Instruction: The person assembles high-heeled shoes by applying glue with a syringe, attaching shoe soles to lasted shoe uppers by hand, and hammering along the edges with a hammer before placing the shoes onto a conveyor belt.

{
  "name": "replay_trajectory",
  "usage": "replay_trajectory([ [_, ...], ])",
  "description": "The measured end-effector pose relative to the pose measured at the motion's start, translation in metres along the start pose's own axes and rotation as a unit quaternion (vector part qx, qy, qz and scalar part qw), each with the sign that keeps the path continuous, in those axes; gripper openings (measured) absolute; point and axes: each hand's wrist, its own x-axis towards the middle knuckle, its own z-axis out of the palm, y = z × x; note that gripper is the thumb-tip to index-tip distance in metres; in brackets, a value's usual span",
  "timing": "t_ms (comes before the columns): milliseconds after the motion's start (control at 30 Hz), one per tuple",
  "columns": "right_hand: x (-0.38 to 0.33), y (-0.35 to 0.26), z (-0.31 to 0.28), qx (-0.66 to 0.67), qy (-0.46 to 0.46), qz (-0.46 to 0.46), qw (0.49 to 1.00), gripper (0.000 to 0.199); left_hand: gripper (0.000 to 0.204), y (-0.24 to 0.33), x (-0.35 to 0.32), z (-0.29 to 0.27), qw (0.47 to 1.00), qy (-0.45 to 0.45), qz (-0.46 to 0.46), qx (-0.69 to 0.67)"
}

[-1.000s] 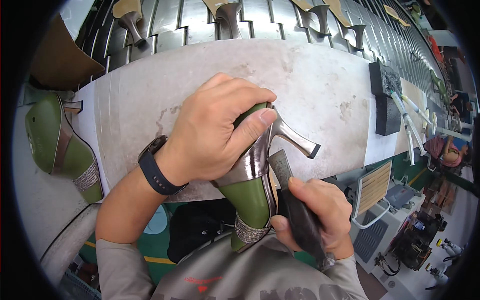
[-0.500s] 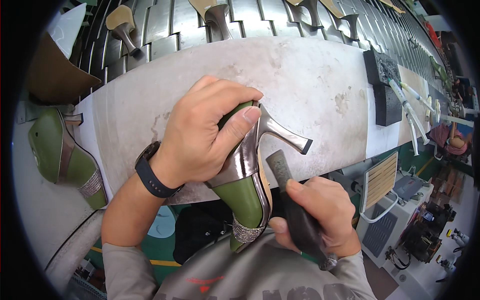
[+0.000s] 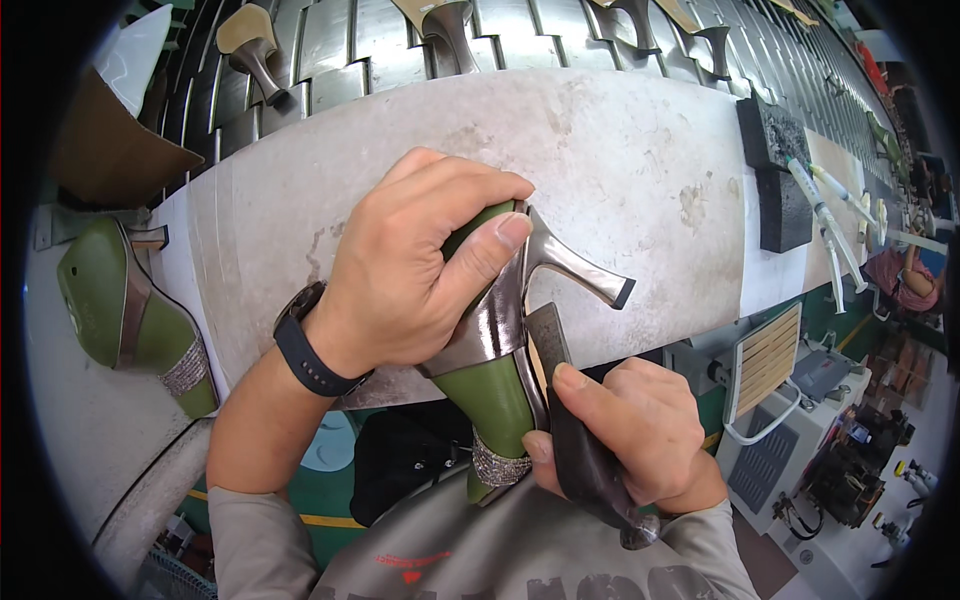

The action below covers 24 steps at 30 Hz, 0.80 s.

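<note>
My left hand (image 3: 415,265) is wrapped around the back of a high-heeled sandal (image 3: 497,325) on a green shoe last (image 3: 487,400), thumb and fingers closed over its heel end. The sandal has a shiny bronze back part and a glittering band (image 3: 497,463) near the toe, which points toward me. Its slim metallic heel (image 3: 580,268) sticks out to the right. In my right hand (image 3: 640,430) is a dark-handled tool (image 3: 590,455) with a flat, worn metal end and a rounded metal butt. That flat end lies against or very close to the sole edge, below the heel.
Another sandal on a green last (image 3: 125,310) lies at the left. Along the far side, a metal-slat conveyor (image 3: 390,45) carries several heeled soles (image 3: 250,48). Black blocks (image 3: 778,175) and syringes (image 3: 822,215) are on the right of the pale worktable (image 3: 600,150). A machine (image 3: 770,440) stands beyond.
The tool in my right hand has moved slightly left and up, from a gap beside the sandal to its sole edge. My left hand keeps its hold, shifting slightly right in view.
</note>
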Motion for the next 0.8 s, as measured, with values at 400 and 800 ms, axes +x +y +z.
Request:
replay_trajectory([
  [400, -0.0009, 0.0000, 0.0061, 0.001, 0.035, -0.004, 0.999, 0.046, 0.028, 0.0020, -0.0003, -0.0037, 1.000, -0.005, -0.005, -0.007],
  [800, -0.0009, -0.0033, 0.0067, 0.005, 0.023, -0.005, 1.000, 0.046, 0.027, 0.0023, -0.0037, -0.0060, 1.000, 0.000, -0.008, -0.007],
])
